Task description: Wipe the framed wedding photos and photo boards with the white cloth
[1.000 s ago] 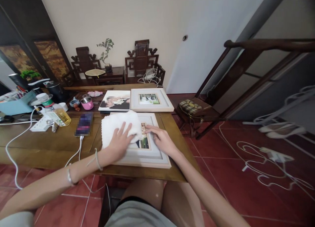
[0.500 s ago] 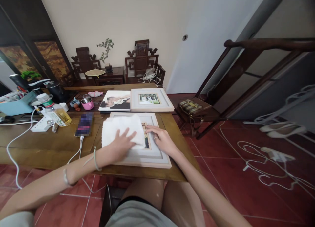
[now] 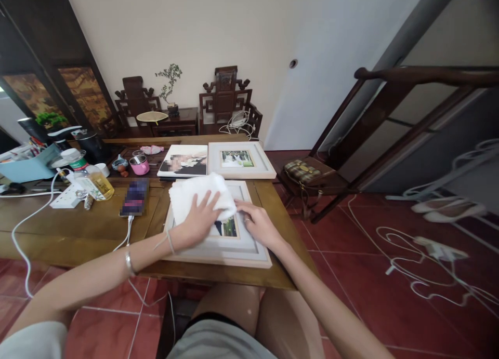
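Observation:
A wood-edged picture frame (image 3: pixel 255 252) with a pale mat lies flat at the table's front edge, and a photo (image 3: pixel 230 226) shows in part at its middle. A folded white cloth (image 3: pixel 183 198) covers the frame's upper left area and part of the photo. My left hand (image 3: pixel 198 221) lies flat on the cloth, fingers spread, pressing it against the frame. Resting on the right side of the frame is my right hand (image 3: pixel 259 224), its fingers stretched left to the cloth's edge; it holds nothing.
Behind lie a second picture frame (image 3: pixel 267 167) and a photo panel (image 3: pixel 183 159). To the left are a charging phone (image 3: pixel 134 198), a pink cup (image 3: pixel 139 165), a bottle of yellow liquid (image 3: pixel 102 185) and a power strip (image 3: pixel 66 199). A wooden chair (image 3: pixel 335 177) bears a plaid bag (image 3: pixel 302 169).
My left hand has slid the cloth right and slightly away from me, uncovering the photo's lower part. The cloth is more bunched. My right hand has stayed nearly in place.

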A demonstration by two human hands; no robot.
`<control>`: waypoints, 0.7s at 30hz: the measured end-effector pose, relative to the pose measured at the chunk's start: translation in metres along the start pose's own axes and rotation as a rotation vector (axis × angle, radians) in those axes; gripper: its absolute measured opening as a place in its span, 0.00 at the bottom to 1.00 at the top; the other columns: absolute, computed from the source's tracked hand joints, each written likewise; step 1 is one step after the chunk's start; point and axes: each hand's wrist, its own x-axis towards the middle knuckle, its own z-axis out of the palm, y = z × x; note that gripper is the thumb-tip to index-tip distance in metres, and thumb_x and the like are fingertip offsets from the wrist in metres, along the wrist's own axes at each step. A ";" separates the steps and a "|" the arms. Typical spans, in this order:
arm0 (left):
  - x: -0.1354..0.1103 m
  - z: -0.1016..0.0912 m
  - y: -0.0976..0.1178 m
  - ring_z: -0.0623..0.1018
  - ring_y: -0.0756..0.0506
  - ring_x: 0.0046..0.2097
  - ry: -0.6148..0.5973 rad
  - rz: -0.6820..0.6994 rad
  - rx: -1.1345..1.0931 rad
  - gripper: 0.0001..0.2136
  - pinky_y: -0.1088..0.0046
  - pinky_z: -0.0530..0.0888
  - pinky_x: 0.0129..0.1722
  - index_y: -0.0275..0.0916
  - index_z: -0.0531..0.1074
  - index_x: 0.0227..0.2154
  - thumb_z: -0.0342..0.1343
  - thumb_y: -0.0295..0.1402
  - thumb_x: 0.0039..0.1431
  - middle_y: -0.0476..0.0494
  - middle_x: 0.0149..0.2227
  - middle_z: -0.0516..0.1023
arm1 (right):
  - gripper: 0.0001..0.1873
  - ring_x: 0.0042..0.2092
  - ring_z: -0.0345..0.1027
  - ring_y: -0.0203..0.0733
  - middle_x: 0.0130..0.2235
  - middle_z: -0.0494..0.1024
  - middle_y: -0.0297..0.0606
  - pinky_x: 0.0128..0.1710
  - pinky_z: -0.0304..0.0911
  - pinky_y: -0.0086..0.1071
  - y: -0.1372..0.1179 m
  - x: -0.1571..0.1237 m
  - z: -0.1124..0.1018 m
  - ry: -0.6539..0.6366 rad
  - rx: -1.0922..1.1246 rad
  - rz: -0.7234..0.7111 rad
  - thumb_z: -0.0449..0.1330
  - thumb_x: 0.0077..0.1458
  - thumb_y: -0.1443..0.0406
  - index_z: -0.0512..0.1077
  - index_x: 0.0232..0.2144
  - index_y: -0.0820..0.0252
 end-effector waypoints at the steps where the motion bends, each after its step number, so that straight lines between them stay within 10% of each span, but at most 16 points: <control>1: 0.011 -0.001 -0.006 0.48 0.30 0.67 0.045 0.008 0.003 0.29 0.42 0.54 0.59 0.37 0.59 0.59 0.49 0.18 0.53 0.30 0.68 0.45 | 0.29 0.55 0.67 0.44 0.47 0.78 0.38 0.56 0.59 0.42 -0.001 0.000 -0.001 -0.005 -0.005 -0.011 0.45 0.38 0.81 0.76 0.36 0.57; 10: 0.066 -0.005 -0.034 0.55 0.42 0.66 0.093 0.323 -0.047 0.24 0.55 0.53 0.61 0.34 0.65 0.52 0.49 0.15 0.51 0.31 0.57 0.69 | 0.31 0.46 0.72 0.43 0.42 0.79 0.38 0.48 0.64 0.37 -0.001 0.000 -0.002 -0.003 -0.001 -0.021 0.45 0.36 0.81 0.77 0.38 0.57; 21: -0.001 -0.017 -0.070 0.67 0.42 0.60 0.013 0.052 0.145 0.18 0.57 0.57 0.60 0.33 0.70 0.47 0.46 0.16 0.55 0.33 0.51 0.74 | 0.29 0.58 0.65 0.43 0.51 0.76 0.37 0.60 0.56 0.43 0.004 -0.001 0.004 0.012 0.077 0.043 0.46 0.37 0.81 0.77 0.36 0.56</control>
